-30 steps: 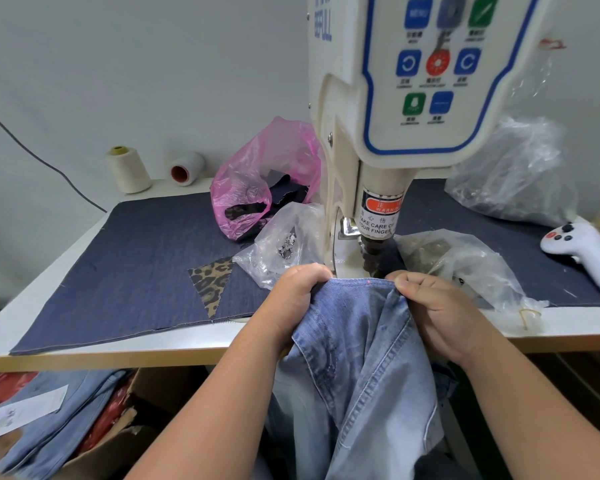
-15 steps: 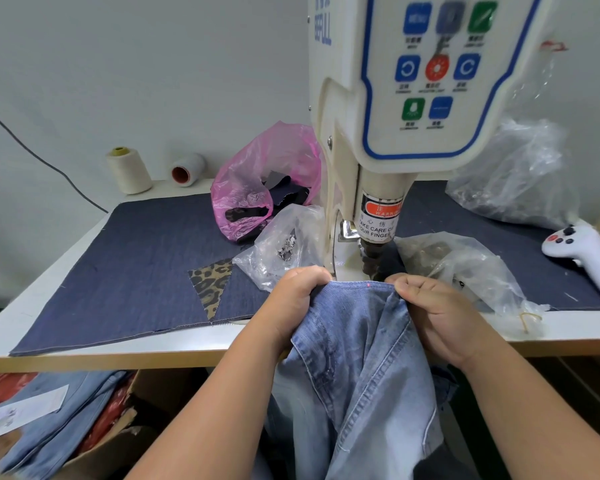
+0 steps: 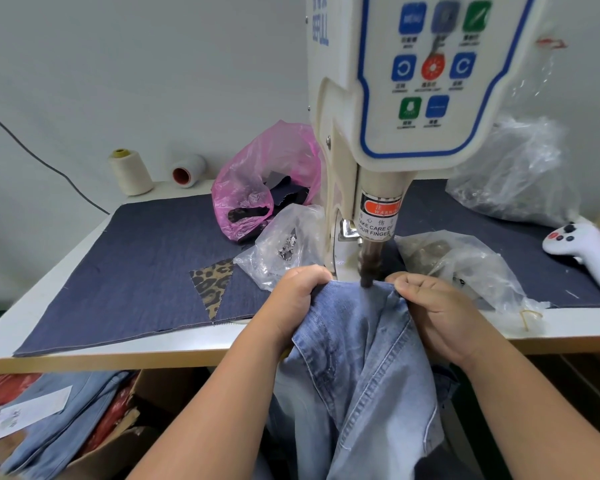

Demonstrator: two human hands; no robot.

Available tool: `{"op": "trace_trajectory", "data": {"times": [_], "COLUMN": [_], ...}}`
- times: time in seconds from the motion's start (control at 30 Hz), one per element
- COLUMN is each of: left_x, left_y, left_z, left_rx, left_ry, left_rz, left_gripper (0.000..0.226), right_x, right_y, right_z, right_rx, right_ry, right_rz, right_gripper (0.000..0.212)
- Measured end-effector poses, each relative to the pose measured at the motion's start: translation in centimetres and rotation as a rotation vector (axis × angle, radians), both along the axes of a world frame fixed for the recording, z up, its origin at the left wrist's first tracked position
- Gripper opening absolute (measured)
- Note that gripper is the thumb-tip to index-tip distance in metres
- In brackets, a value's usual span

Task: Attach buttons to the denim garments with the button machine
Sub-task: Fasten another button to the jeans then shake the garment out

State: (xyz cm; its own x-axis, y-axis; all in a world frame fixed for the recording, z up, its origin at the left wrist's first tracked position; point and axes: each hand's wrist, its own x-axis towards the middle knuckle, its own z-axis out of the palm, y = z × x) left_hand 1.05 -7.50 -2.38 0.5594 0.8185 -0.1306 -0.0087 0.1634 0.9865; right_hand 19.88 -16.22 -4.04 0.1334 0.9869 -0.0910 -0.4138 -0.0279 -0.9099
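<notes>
At the bench's front edge both hands hold the denim garment (image 3: 357, 344) under the button machine (image 3: 378, 133): left hand (image 3: 297, 299) and right hand (image 3: 437, 313) each clench its top hem. The punch (image 3: 369, 265) meets the hem between them, so, to my mind, hold the cloth taut and flat, knuckles wide of the punch

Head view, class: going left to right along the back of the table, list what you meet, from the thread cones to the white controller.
Upright thread cone → cone lying on its side → pink bag → button machine → big clear bag → white controller.
</notes>
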Motion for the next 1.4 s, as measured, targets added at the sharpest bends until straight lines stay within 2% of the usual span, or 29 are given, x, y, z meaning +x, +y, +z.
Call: {"op": "trace_trajectory", "data": {"times": [0.97,1.13,1.23,1.33,1.4], "left_x": [-0.1,-0.2,-0.5,-1.1,-1.7], "left_y": [0.0,-0.1,-0.3,-0.9,-1.6], "left_z": [0.0,-0.2,-0.1,0.6,1.3], "left_rx": [0.036,-0.001,0.047,0.285,0.408], "left_ry": [-0.018,-0.084,-0.076,0.042,0.073], "left_rz": [-0.002,-0.039,-0.075,-0.116,-0.175], "left_gripper": [0.018,0.022,0.025,0.033,0.034], "right_x": [-0.1,0.2,0.1,-0.2,-0.9], "right_y": [0.0,-0.1,-0.4,-1.4,-2.5], "right_z": [0.2,-0.4,-0.9,-1.2,-0.9], "right_rx": [-0.009,0.04,0.091,0.165,0.228], "right_ry": [-0.004,-0.02,-0.128,-0.364,-0.535], "right_rz": [-0.006,0.015,-0.033,-0.095,-0.142], "right_gripper": [0.017,0.017,0.015,0.031,0.03]}}
